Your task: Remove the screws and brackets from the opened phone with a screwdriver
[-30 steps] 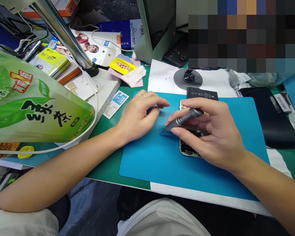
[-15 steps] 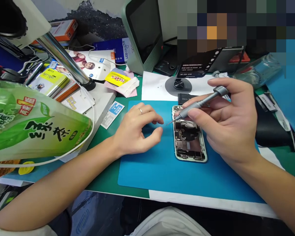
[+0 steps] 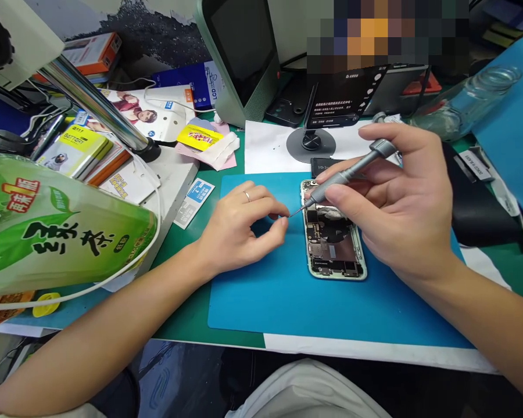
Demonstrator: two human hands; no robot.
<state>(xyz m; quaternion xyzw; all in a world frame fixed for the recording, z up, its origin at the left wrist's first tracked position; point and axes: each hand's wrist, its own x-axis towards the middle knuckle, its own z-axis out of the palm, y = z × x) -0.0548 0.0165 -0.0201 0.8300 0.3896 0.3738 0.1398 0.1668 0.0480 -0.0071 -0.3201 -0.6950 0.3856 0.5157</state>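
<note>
My right hand point(image 3: 401, 197) holds a grey precision screwdriver point(image 3: 337, 180) at a slant, its thin tip pointing down and left. At that tip, the thumb and index finger of my left hand point(image 3: 248, 229) come together in a pinch. Anything between those fingertips is too small to make out. Just right of the tip lies an opened smartphone point(image 3: 333, 247) with a pale green frame, its circuit board and inner parts exposed. Part of its upper end is hidden behind my right hand. The phone rests on a blue mat point(image 3: 261, 302).
A black battery point(image 3: 320, 167) lies behind the phone. Farther back, a phone stand point(image 3: 311, 145) holds a lit phone, beside a grey-green monitor device point(image 3: 244, 64). A green tea bottle point(image 3: 70, 226) and white cable fill the left. A glass jar point(image 3: 475, 104) lies tilted at right.
My left thumb and index finger have closed together at the screwdriver's tip. The screwdriver has moved slightly left to meet them. The whole view has shifted a little.
</note>
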